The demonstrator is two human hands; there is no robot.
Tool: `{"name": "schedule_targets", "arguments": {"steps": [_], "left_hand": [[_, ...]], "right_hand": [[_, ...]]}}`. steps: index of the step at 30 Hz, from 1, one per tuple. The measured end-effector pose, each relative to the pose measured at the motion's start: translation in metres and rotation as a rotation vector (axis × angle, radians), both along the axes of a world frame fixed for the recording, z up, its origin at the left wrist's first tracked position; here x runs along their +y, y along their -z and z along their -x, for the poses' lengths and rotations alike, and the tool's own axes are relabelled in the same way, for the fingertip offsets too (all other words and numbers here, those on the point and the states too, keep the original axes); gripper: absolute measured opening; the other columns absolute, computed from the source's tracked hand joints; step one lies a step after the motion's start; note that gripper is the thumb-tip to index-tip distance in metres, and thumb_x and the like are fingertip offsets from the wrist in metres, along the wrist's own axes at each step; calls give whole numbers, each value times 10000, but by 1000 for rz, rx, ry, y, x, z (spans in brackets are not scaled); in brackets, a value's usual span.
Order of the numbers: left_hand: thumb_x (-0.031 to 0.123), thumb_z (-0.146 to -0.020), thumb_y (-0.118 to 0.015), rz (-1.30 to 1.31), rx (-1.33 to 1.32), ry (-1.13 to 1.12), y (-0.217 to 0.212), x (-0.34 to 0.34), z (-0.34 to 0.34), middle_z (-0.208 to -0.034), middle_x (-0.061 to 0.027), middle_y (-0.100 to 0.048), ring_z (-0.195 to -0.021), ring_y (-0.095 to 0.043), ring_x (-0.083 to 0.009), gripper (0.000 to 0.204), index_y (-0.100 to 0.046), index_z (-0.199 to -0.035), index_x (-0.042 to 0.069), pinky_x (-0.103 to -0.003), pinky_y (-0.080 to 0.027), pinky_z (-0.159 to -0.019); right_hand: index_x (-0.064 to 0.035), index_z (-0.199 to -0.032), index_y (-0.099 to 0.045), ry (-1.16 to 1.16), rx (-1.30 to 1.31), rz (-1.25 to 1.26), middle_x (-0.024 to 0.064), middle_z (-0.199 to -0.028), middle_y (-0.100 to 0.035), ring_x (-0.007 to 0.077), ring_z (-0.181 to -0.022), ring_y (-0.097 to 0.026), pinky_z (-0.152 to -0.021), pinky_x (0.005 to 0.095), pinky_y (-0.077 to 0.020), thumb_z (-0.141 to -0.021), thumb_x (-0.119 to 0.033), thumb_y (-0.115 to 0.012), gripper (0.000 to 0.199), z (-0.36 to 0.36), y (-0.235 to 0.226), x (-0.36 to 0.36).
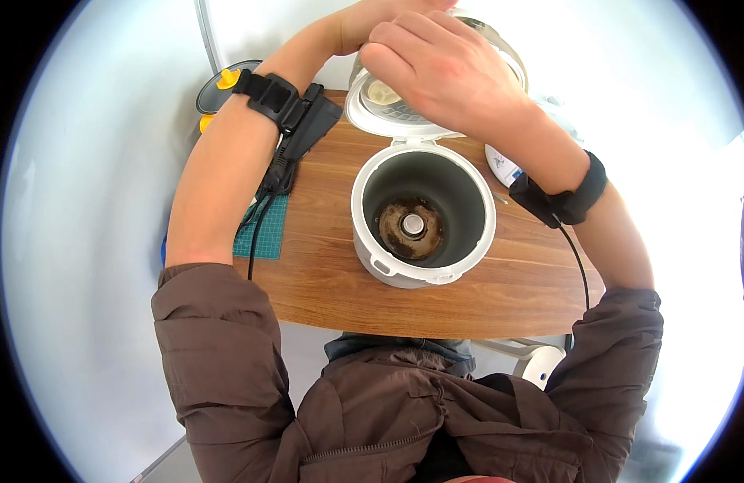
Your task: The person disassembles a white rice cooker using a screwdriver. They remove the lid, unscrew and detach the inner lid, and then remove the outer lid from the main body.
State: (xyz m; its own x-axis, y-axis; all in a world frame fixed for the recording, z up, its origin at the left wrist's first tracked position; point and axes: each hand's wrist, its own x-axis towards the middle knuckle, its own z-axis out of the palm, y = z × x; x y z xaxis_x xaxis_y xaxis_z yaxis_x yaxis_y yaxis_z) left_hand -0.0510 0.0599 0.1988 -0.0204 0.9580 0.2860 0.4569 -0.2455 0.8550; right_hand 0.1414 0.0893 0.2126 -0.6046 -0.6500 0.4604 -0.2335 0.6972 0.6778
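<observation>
Wooden table (324, 298): rice cooker (424, 181) open, lid (372, 122) raised

Rice cooker at frame centre, stained base plate (432, 238) exposed inside. Lid hinged up, top centre. Right hand (448, 71), fingers curled, over lid; left hand (382, 16) beyond, cut by upper edge. Fingertips hidden: cannot tell whether either pinches anything. Done: opening. Remaining, my judgement: handling at lid, unfinished. Green cutting mat (267, 233), left of centre.

A brown wood-grain table (324, 298) carries an open white rice cooker (460, 193) near its middle, a green gridded cutting mat (269, 235) at the left and, at the right, a white rounded object (501, 164), partly hidden.
</observation>
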Motion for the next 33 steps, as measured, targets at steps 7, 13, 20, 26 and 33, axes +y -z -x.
{"name": "schedule_targets", "arguments": {"steps": [7, 13, 20, 26, 33], "left_hand": [[581, -1091, -396, -36, -22, 10, -1, -12, -4, -1010, -79, -723, -939, -612, -134, 683, -736, -1053, -10, -340, -519, -865], [558, -1095, -411, -168, 238, -81, -7, -10, -12, -1110, -123, -727, -991, -630, -165, 681, -721, -1193, -40, -342, -520, -898], [526, -1088, -468, -91, -122, 12, -4, -28, -15, -1100, -116, -730, -983, -654, -173, 631, -716, -1199, -44, -331, -536, -866], [524, -1080, -492, -79, -233, 30, 4, -23, -14, -1078, -109, -726, -943, -664, -158, 611, -723, -1160, -37, -315, -544, -836], [566, -1070, -472, -114, -182, -32, -5, -40, -16, -1100, -122, -727, -951, -681, -172, 652, -724, -1165, -28, -315, -548, -843]], "right_hand": [[-43, -1106, -620, -79, -81, 104, 91, -924, -608, 271, -896, -617, -828, 396, -522, -841, -111, -638, 274, -8, 2, 10], [-77, -779, -631, -20, 146, -20, 6, -827, -567, 156, -871, -613, -775, 284, -527, -709, -107, -689, 96, -27, 24, -15], [-3, -820, -687, -63, 170, 6, 58, -904, -622, 185, -837, -610, -726, 277, -507, -649, -108, -688, 201, -62, 56, -36], [15, -917, -757, -23, 79, 85, 121, -1061, -744, 231, -985, -719, -858, 313, -590, -788, -51, -701, 156, -108, 87, -49], [-12, -898, -757, -117, -82, 155, 112, -1010, -752, 242, -1006, -740, -878, 312, -621, -836, -49, -697, 93, -121, 100, -60]]}}
